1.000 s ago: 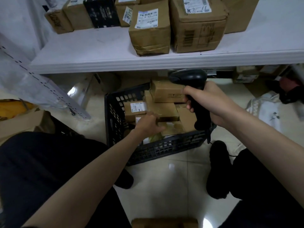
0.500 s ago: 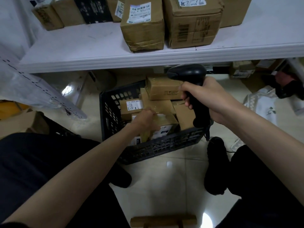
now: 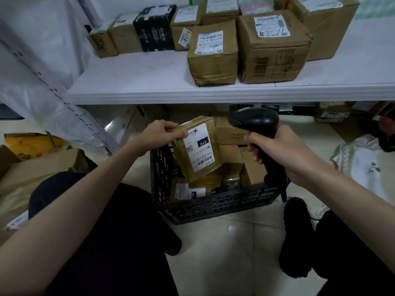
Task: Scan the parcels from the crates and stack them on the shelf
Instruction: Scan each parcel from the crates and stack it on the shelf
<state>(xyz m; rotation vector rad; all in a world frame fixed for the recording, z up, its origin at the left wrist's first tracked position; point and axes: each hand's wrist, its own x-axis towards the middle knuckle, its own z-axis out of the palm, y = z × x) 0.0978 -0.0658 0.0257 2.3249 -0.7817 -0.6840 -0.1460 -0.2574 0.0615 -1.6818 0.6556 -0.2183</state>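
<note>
My left hand [image 3: 157, 131] grips the top edge of a small taped cardboard parcel [image 3: 197, 149] with a white label, held tilted above the black plastic crate [image 3: 205, 204]. Its label faces up toward me. My right hand [image 3: 275, 152] holds a black barcode scanner [image 3: 255, 122] by the handle, its head just right of the parcel. Several more brown parcels [image 3: 232, 152] lie inside the crate. The white shelf [image 3: 149, 82] above carries several stacked cardboard boxes [image 3: 271, 45].
A black box [image 3: 155, 28] sits among the boxes at the shelf's back. A perforated metal upright [image 3: 53, 90] leans at the left. Cardboard [image 3: 40, 165] lies on the floor at left, white cloth [image 3: 363, 165] at right. My dark-clad legs flank the crate on the tiled floor.
My left hand has lifted a labelled parcel out of the crate and tilted it up. The scanner hand stayed beside it. The view has tipped upward toward the shelf.
</note>
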